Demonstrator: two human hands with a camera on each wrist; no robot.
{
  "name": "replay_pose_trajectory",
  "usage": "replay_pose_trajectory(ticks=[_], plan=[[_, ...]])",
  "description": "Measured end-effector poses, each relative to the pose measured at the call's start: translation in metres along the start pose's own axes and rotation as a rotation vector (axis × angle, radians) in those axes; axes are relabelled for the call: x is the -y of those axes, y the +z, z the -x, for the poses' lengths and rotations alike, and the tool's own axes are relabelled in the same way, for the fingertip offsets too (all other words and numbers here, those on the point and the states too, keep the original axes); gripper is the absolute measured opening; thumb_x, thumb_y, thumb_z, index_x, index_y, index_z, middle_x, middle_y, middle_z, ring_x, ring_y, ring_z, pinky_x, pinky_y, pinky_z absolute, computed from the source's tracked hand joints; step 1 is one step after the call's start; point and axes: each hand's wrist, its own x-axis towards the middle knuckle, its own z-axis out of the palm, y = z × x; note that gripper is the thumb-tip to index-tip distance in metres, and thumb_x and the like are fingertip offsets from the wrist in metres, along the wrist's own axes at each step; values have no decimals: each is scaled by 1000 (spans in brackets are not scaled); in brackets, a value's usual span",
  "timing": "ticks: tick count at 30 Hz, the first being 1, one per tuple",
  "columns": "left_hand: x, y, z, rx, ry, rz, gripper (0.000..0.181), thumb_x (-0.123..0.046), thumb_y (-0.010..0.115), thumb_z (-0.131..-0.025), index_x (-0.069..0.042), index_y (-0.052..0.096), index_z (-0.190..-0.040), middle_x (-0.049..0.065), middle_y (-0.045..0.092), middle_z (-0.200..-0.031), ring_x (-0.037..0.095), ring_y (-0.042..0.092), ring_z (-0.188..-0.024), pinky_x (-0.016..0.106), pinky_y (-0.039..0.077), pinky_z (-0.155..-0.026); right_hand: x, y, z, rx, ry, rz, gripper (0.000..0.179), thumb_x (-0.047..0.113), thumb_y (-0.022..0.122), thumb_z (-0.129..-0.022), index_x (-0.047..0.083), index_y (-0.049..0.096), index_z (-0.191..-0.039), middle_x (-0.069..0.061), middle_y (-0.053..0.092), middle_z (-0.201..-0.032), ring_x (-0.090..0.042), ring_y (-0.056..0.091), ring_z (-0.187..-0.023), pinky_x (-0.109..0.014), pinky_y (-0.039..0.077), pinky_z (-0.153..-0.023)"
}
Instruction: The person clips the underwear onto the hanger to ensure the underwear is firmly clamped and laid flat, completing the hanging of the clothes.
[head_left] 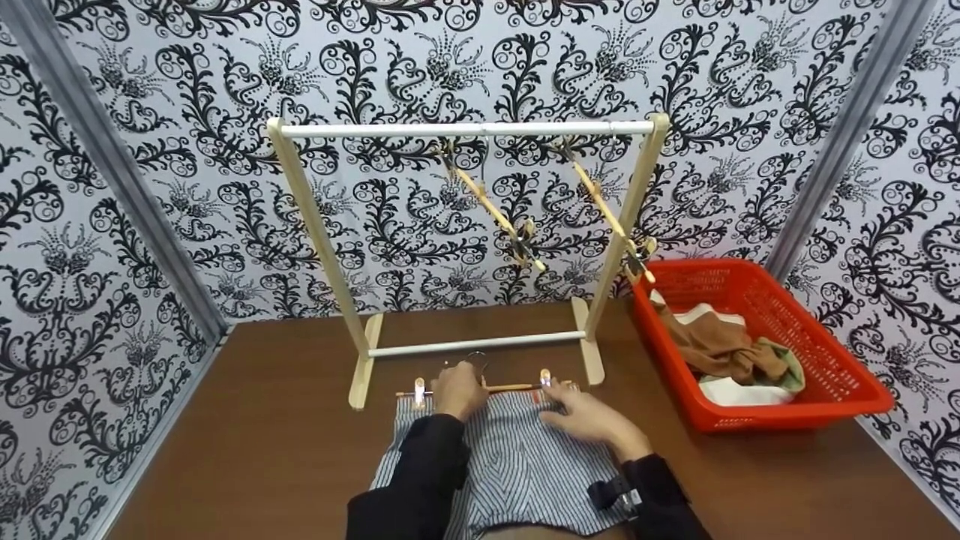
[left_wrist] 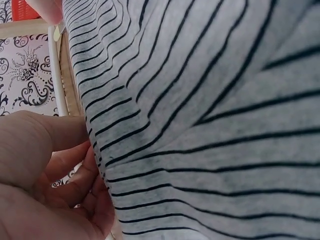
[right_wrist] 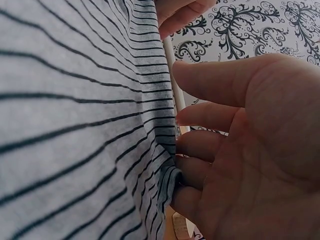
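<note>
Grey-and-black striped shorts (head_left: 517, 457) lie on the table, their waistband along a wooden clip hanger (head_left: 510, 388). One hanger clip (head_left: 419, 393) sits at the left of the waistband, another clip (head_left: 545, 377) at the right. My left hand (head_left: 459, 390) grips the hanger near its middle, by the metal hook; in the left wrist view its fingers curl at the cloth's edge. Beside the right clip is my right hand (head_left: 585, 412). Its loosely spread fingers (right_wrist: 200, 145) touch the waistband edge in the right wrist view, with the thumb apart from them.
Behind the shorts stands a wooden rack (head_left: 322, 232) with a white top rail (head_left: 420, 130). Two clip hangers, a left one (head_left: 487, 206) and a right one (head_left: 600, 202), hang from it. At the right, a red basket (head_left: 825, 337) holds brown, white and green cloth (head_left: 720, 345).
</note>
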Motion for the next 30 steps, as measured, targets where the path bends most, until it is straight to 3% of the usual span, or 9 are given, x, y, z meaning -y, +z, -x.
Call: replay_pose_trajectory(ticks=[3,9,12,16,19,22,26,30], plan=[[0,-1,2,63,-54,1,35,-10,74,-84,-14,50,-58,12,71,-90,37,62,-98,57,39,-87,-2,1,0,3,-12,5,61,22,63,-100,-18,42,-143,-39,38,-148,-54,33,-139,-64,26,-113],[0,-5,6,156,-96,77,22,-8,65,-87,-10,60,-66,15,72,-104,42,56,-106,66,29,-96,-4,2,-1,5,-41,13,62,22,63,-100,-17,42,-143,-38,40,-147,-55,33,-139,-65,26,-113],[0,-9,7,168,-97,89,20,-9,63,-86,-11,60,-66,13,71,-100,42,59,-104,68,29,-97,-4,1,-1,1,-32,14,64,23,62,-100,-15,40,-146,-37,39,-148,-55,33,-139,-65,25,-113],[4,-12,7,183,-75,83,31,-10,63,-84,-16,51,-56,4,62,-77,32,59,-84,62,33,-89,-2,-1,-1,-11,-10,13,64,23,62,-100,-13,39,-148,-37,40,-148,-55,35,-138,-65,27,-112],[9,-12,6,185,-33,104,28,-9,67,-79,-16,51,-57,-1,53,-67,24,53,-75,56,33,-83,0,-5,0,-23,1,5,62,22,62,-101,-12,40,-147,-38,42,-147,-54,36,-137,-65,28,-112],[14,-14,5,172,28,169,11,-8,72,-75,-12,62,-72,-4,54,-70,21,53,-77,56,31,-86,2,-11,0,-73,6,-30,60,21,61,-102,-11,41,-148,-34,42,-149,-51,37,-139,-62,27,-113],[20,-20,1,147,140,268,17,-8,74,-80,-10,66,-95,-2,62,-84,19,58,-84,60,29,-94,4,-23,0,-251,11,-131,55,16,62,-101,-10,44,-146,-31,49,-145,-47,47,-134,-58,33,-112],[24,-37,-5,169,259,403,15,-2,71,-85,-5,64,-98,3,64,-90,18,57,-86,56,37,-96,5,-36,4,-372,20,-254,57,17,65,-100,-10,45,-145,-32,53,-140,-45,52,-129,-53,39,-109]])
